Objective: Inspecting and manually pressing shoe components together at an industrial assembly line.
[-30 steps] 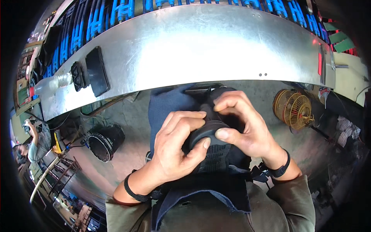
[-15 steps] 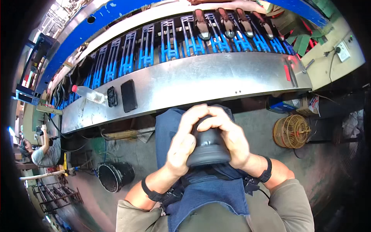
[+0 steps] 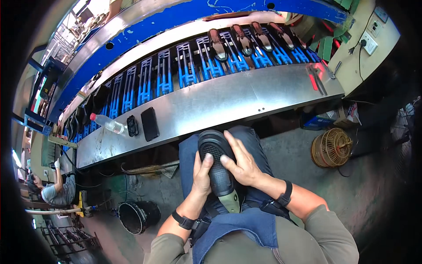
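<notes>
A black shoe [image 3: 221,181] is over my lap with its textured sole facing up. The green end of a shoe last [image 3: 230,203] sticks out at the end nearest my body. My left hand [image 3: 203,177] grips the shoe's left side, thumb pressed on the sole. From the right, my right hand [image 3: 244,166] clasps it too, its thumb on the sole and its fingers along the far edge. The fingers beneath the shoe are hidden.
A metal-topped bench [image 3: 206,103] runs ahead of me, carrying a bottle [image 3: 108,124], a phone [image 3: 150,124] and pliers [image 3: 316,80]. Behind it, several shoes [image 3: 217,45] rest on a rack with blue supports [image 3: 165,81]. A bucket [image 3: 140,217] and a wicker basket [image 3: 331,147] stand on the floor.
The shoe has been turned in my hands, so its sole now faces up and the green last shows. Both hands have shifted onto its sides. My view has swung slightly.
</notes>
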### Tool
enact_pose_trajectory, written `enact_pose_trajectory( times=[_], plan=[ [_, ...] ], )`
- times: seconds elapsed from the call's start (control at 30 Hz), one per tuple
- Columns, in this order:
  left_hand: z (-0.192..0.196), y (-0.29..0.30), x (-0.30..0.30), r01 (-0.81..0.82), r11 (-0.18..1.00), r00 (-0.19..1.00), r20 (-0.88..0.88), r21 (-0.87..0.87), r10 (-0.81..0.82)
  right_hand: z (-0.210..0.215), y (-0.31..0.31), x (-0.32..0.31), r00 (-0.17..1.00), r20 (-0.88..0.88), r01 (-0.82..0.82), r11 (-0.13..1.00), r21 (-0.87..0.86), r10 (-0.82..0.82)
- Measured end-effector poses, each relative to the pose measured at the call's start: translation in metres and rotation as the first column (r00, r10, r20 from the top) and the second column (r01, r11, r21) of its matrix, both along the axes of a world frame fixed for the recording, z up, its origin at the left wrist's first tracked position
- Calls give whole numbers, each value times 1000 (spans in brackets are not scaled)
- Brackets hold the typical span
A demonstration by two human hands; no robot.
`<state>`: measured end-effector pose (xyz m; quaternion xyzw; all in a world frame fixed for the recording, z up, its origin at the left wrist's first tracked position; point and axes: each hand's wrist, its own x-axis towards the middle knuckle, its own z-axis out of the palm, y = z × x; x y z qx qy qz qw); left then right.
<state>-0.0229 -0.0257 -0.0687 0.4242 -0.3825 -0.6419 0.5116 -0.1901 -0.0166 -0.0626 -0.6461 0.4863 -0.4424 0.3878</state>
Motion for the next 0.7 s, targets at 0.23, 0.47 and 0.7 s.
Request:
enact_pose_trajectory(
  times=[0.23,0.47,0.7],
  plan=[
    [-6,13,-13,-79,871,935,-267,485,234,26,66,-85,994,-106,-20,999,-44,16],
    [-22,-3,-22,804,512,435,887,-304,-156,-49,26,-140,902,171,340,897,283,-396],
    [-12,-70,-48,788,615,373,810,-19,-453,-37,-45,-152,870,264,143,725,674,-417]
  ],
)
